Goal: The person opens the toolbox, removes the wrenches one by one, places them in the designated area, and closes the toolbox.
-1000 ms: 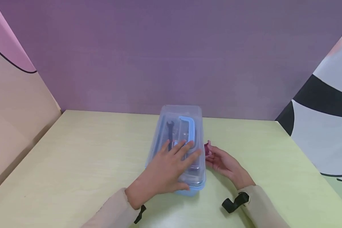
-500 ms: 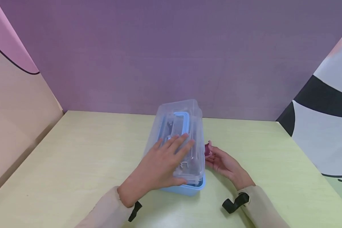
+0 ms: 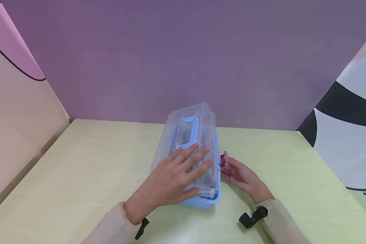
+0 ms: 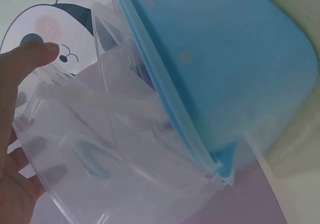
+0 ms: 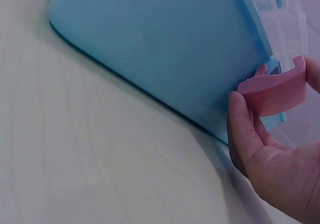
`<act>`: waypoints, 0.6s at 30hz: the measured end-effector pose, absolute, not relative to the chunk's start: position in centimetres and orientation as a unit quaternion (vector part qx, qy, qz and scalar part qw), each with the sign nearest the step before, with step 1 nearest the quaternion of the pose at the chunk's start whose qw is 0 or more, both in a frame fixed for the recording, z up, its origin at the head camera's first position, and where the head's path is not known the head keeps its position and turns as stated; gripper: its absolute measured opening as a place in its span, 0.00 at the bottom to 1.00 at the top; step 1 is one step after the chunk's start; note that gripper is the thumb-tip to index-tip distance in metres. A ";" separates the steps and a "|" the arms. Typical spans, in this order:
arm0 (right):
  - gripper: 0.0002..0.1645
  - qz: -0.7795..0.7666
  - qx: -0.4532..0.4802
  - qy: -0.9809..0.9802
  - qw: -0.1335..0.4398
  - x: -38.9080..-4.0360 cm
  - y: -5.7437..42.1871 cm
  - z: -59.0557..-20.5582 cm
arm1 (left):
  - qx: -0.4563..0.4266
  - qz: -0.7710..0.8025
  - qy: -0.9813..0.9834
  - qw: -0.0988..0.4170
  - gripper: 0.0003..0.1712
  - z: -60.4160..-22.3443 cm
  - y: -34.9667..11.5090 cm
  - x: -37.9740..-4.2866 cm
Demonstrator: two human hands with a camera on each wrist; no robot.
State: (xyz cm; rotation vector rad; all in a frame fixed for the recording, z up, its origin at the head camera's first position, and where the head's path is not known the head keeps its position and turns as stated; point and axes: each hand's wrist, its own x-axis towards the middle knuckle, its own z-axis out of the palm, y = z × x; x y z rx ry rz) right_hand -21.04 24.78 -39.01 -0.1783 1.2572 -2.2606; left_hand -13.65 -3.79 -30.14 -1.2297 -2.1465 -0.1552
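A toolbox with a light blue base (image 3: pixel 198 203) stands lengthwise on the table. Its clear lid (image 3: pixel 207 118) is tilted, its right edge lifted off the base's blue rim. My left hand (image 3: pixel 170 178) lies on the lid with fingers spread; the left wrist view shows the thumb (image 4: pixel 35 57) near the lid's end. A blue handle (image 3: pixel 196 130) is fixed to the lid. At the box's right side my right hand (image 3: pixel 244 178) pinches a pink latch (image 5: pixel 275 92) between thumb and fingers, the latch swung out from the base. The contents are mostly hidden.
The pale wooden table (image 3: pixel 109 152) reaches back to a purple panel (image 3: pixel 140 61). A cartoon-printed panel (image 3: pixel 347 135) borders the right side, and a beige and pink one (image 3: pixel 18 112) the left. Black straps (image 3: pixel 253 217) hang at the wrists.
The lid has risen from nearly closed, its right edge tipping up and leftward. My left hand has shifted slightly left with it. The right hand has stayed at the latch.
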 end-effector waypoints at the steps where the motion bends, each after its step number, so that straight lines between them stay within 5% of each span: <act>1: 0.15 -0.840 -0.066 0.466 0.272 -21.1 24.8 -39.0 | -0.471 -0.062 -0.816 0.328 0.44 -30.2 -3.8 -13.7; 18: 0.14 -0.825 -0.037 0.504 0.252 -20.9 24.5 -38.9 | -0.436 -0.117 -0.787 0.420 0.36 -30.3 -4.2 -14.1</act>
